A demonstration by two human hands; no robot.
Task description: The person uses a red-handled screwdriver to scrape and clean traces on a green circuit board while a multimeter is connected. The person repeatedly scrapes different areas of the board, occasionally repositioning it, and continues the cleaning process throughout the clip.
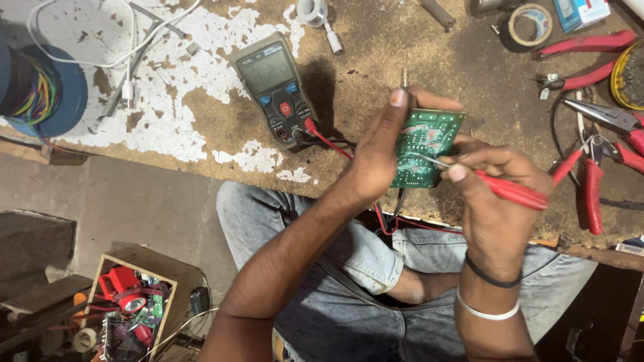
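Two hands: both raised over the near edge of the worn brown particle-board counter (416, 74), above the person's lap in grey denim.
Left hand (379, 157): grip closed on the left edge of the green rectangular printed circuit board (429, 144), thumb laid along the edge and pointing up and away, fingertips curling over the top edge (the palm faces the board).
Board position: held clear of the counter, solder side toward the camera, long axis running roughly upright in the view with a slight tilt to the right.
Right hand (500, 194): grip pinched round the red plastic-handled test probe (513, 191), pen fashion, forefinger tip pressed near the front of the handle.
Probe axis: from lower right to upper left; its thin metal tip rests on the middle of the board's solder face.
Key relation: the board lies just left of the right hand, touching the probe tip only; the left hand is the one in contact with the board itself.
Wrist detail: a black band and a white band on the right wrist.
Meter: a grey handheld digital multimeter (276, 90) lies flat on the counter, up and to the left of the hands, a red lead plugged into its lower end.
Nearby tools: red-handled pliers (594, 184) lie on the counter to the right, well apart from the board.
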